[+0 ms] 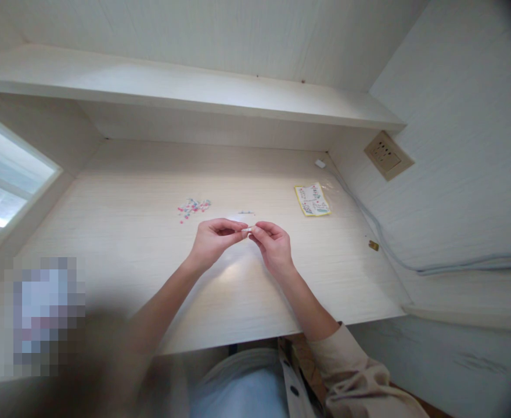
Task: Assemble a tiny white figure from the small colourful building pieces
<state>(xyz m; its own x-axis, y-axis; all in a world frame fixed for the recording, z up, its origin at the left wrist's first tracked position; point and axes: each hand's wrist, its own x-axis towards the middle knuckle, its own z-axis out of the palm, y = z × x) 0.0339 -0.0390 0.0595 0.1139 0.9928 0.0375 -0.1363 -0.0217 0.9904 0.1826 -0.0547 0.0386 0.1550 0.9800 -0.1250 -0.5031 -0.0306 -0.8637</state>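
Observation:
Both of my hands meet over the middle of a pale wooden desk (pixel 151 191). My left hand (pixel 214 239) is closed in a pinch, and so is my right hand (pixel 274 242). Between the fingertips of the two hands sits a tiny white piece (pixel 248 229) that is too small to name. A small heap of pink and blue beads (pixel 192 206) lies on the desk just beyond my left hand. A short thin grey item (pixel 246 212) lies just behind the fingertips.
A yellow-edged printed card (pixel 312 200) lies at the back right of the desk. A small brass bit (pixel 373 245) sits near the right edge, beside a grey cable (pixel 386 244). A wall socket (pixel 388 155), a shelf (pixel 186 87) above and a window (pixel 3 174) at left surround the desk.

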